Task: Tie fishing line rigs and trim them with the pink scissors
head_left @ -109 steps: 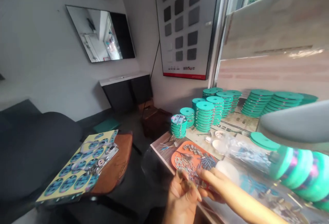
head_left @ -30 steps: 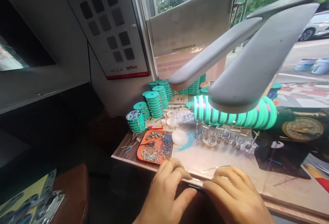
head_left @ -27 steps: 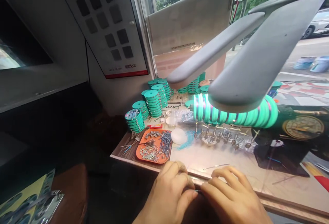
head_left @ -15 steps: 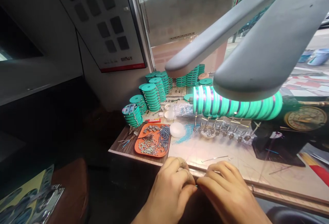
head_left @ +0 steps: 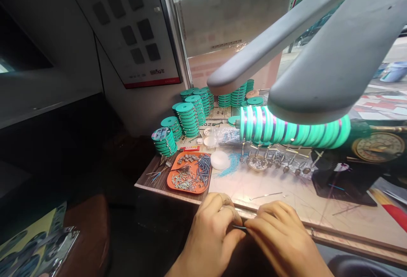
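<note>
Just over the front edge of the table, my left hand (head_left: 213,230) and my right hand (head_left: 284,234) work close together with their fingers closed. Between them runs a thin bluish strand (head_left: 240,227), its ends hidden in the fingers of each hand. The nearest container is an orange tray (head_left: 170,187) beyond my left hand, holding small metal parts and dark slim pieces. A thin metal needle-like tool (head_left: 266,196) lies on the table past my right hand.
Green foam spools (head_left: 187,120) stand stacked at the back left. A lit row of green spools (head_left: 292,130) sits on a machine (head_left: 365,149), weights hanging below. Grey lamp arms (head_left: 311,86) reach overhead. A white round lid (head_left: 220,160) and blue strands (head_left: 233,164) lie mid-table.
My hands have drawn slightly apart, and more of the bluish strand shows between them. The things on the table have stayed in place.
</note>
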`<state>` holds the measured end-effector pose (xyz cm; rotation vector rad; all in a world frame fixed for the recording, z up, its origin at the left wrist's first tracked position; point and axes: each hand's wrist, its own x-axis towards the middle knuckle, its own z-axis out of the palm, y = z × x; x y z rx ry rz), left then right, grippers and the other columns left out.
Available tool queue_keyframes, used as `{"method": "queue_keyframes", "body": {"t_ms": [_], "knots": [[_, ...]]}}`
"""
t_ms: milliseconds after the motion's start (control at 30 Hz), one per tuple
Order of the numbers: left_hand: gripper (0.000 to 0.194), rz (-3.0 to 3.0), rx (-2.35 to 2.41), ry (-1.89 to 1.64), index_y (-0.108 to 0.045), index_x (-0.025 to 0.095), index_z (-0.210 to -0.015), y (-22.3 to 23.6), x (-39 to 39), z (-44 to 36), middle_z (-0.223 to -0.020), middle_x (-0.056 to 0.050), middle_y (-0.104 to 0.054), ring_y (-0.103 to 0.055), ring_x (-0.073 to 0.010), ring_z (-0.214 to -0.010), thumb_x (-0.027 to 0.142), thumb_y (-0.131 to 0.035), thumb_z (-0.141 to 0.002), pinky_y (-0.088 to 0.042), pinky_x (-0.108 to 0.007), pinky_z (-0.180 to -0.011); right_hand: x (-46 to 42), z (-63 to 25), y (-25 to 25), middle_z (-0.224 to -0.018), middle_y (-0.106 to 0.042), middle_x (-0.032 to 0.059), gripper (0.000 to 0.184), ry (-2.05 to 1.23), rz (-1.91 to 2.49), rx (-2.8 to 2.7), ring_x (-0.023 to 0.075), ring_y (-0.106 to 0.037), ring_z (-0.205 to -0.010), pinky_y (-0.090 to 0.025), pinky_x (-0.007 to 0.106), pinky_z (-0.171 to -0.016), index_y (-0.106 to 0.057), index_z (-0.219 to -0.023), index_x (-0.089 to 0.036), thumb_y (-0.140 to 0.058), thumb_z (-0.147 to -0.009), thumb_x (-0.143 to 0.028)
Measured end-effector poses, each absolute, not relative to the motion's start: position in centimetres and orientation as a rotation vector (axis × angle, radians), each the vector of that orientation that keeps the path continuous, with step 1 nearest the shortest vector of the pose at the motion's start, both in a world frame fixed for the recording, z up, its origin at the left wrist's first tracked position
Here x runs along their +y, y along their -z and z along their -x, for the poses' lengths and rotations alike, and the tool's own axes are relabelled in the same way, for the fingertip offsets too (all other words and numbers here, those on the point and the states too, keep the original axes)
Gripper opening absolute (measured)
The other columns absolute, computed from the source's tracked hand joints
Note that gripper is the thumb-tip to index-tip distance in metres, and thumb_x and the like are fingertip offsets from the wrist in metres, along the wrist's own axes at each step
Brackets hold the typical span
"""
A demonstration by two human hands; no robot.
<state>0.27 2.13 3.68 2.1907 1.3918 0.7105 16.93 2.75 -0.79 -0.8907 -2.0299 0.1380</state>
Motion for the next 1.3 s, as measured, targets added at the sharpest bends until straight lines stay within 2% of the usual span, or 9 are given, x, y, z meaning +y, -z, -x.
{"method": "queue_keyframes", "body": {"t_ms": [100,167,267,433,633,800,933,1033,1300], "knots": [[0.03,-2.119,1.439,-0.717,-0.06,0.019,-0.084,-3.9,1.9,0.3,-0.091,-0.003,-0.058,-0.053,-0.0184,-0.09,0.002,-0.07,-0.061,-0.044,-0.029,-0.078,2.9,-17.4,0.7,-0.065,-0.059,0.0001,0.015,-0.09,0.866,-2.045,0.015,-0.052,-0.068,-0.037,0.029,-0.069,-0.059,-0.083,-0.019,-0.045,-0.086,-0.014],[0.026,-2.099,1.464,-0.737,-0.06,0.02,-0.085,-4.0,1.7,0.6,-0.091,-0.003,-0.058,-0.054,-0.0186,-0.09,0.005,-0.068,-0.065,-0.044,-0.03,-0.079,2.9,-17.6,0.7,-0.068,-0.06,0.0002,0.013,-0.1,0.869,-2.073,0.0152,-0.053,-0.069,-0.038,0.03,-0.07,-0.059,-0.085,-0.019,-0.048,-0.084,-0.012],[0.015,-2.111,1.453,-0.788,-0.061,0.019,-0.076,-3.8,1.5,0.7,-0.086,-0.003,-0.059,-0.055,-0.0178,-0.087,0.005,-0.063,-0.07,-0.045,-0.029,-0.076,2.8,-17.6,0.8,-0.068,-0.06,0.0001,0.014,-0.13,0.883,-2.102,0.0154,-0.053,-0.069,-0.038,0.031,-0.071,-0.058,-0.084,-0.02,-0.047,-0.083,-0.011],[0.015,-2.113,1.441,-0.865,-0.062,0.017,-0.068,-3.6,1.3,0.4,-0.081,-0.004,-0.059,-0.056,-0.0167,-0.083,0.002,-0.061,-0.069,-0.045,-0.027,-0.074,2.7,-17.5,0.7,-0.074,-0.061,0.0008,0.017,-0.135,0.854,-2.127,0.0164,-0.053,-0.074,-0.038,0.03,-0.072,-0.057,-0.095,-0.02,-0.051,-0.081,-0.012],[0.014,-2.083,1.469,-0.894,-0.064,0.015,-0.065,-3.6,1.5,0.5,-0.078,-0.004,-0.059,-0.057,-0.0167,-0.08,0.001,-0.064,-0.067,-0.046,-0.026,-0.071,2.6,-17.1,0.8,-0.069,-0.058,0.0001,0.014,-0.2,0.87,-2.098,0.0168,-0.051,-0.074,-0.036,0.032,-0.073,-0.056,-0.082,-0.02,-0.048,-0.083,-0.008],[0.028,-2.137,1.465,-0.848,-0.064,0.017,-0.086,-3.2,1.1,0.5,-0.088,-0.005,-0.06,-0.056,-0.0192,-0.087,0.003,-0.07,-0.062,-0.047,-0.03,-0.077,2.6,-17.0,1.1,-0.07,-0.058,0.0007,0.015,-0.214,0.882,-2.094,0.0167,-0.051,-0.073,-0.036,0.032,-0.072,-0.057,-0.084,-0.02,-0.046,-0.084,-0.01],[0.015,-2.215,1.445,-0.854,-0.063,0.017,-0.075,-2.9,1.1,0.2,-0.086,-0.006,-0.059,-0.056,-0.0193,-0.087,0.003,-0.062,-0.068,-0.047,-0.031,-0.075,2.6,-16.9,0.9,-0.069,-0.058,0.0006,0.014,-0.204,0.879,-2.106,0.0165,-0.052,-0.073,-0.037,0.031,-0.071,-0.057,-0.082,-0.02,-0.046,-0.085,-0.011],[0.015,-2.245,1.441,-0.864,-0.062,0.016,-0.072,-2.8,1.2,0.2,-0.086,-0.007,-0.058,-0.056,-0.0192,-0.087,0.002,-0.057,-0.07,-0.047,-0.031,-0.075,2.7,-16.9,0.8,-0.068,-0.058,0.0004,0.014,-0.208,0.88,-2.107,0.0164,-0.052,-0.072,-0.038,0.031,-0.071,-0.057,-0.082,-0.02,-0.046,-0.085,-0.012],[0.015,-2.2,1.44,-0.894,-0.062,0.016,-0.068,-2.9,0.9,0.2,-0.085,-0.006,-0.06,-0.057,-0.0195,-0.085,0.002,-0.062,-0.066,-0.048,-0.03,-0.074,2.5,-16.3,0.9,-0.066,-0.057,0.0005,0.02,-0.212,0.932,-2.054,0.0163,-0.052,-0.069,-0.04,0.031,-0.07,-0.056,-0.076,-0.02,-0.041,-0.087,-0.014]]}}
